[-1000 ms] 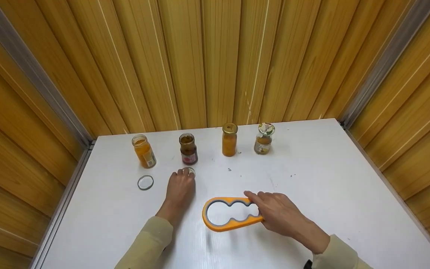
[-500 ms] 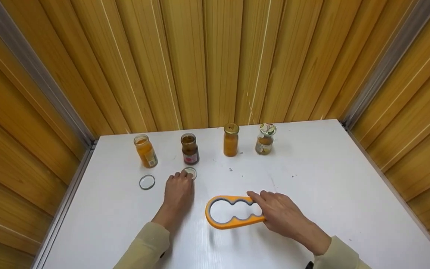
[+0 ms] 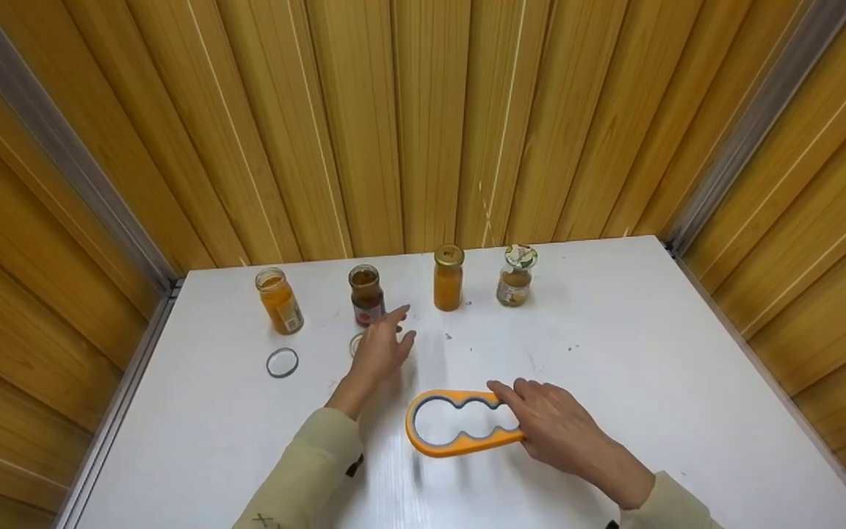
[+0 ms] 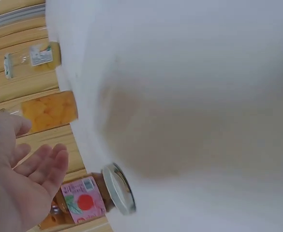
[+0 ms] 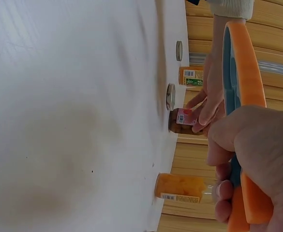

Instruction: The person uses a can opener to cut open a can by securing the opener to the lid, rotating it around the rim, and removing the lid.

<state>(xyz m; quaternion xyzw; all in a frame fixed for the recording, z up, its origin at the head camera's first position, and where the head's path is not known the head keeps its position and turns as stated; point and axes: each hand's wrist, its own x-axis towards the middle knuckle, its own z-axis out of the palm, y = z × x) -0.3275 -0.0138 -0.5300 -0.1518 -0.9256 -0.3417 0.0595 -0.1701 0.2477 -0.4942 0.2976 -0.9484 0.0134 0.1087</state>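
My right hand (image 3: 559,426) grips one end of an orange jar opener (image 3: 485,441) with a grey scalloped inner edge, held over the table. With fingers spread and nothing in it, my left hand (image 3: 379,351) hovers in front of an uncapped dark jar (image 3: 365,292). That jar's pink label shows in the left wrist view. Beside the jar lies its lid (image 4: 118,188), partly hidden behind the left hand in the head view. To the right stands a tall jar of orange fruit (image 3: 448,283) with a gold lid on.
An uncapped orange jar (image 3: 280,303) stands at the back left, with a loose lid (image 3: 282,362) in front of it. Farther right is a small jar (image 3: 515,283) with a patterned lid on. Wood-look panels (image 3: 423,132) wall in the white table (image 3: 658,367).
My left hand has come off the lid by the dark jar, moved a little right and spread its fingers. The right hand keeps the jar opener almost in place.
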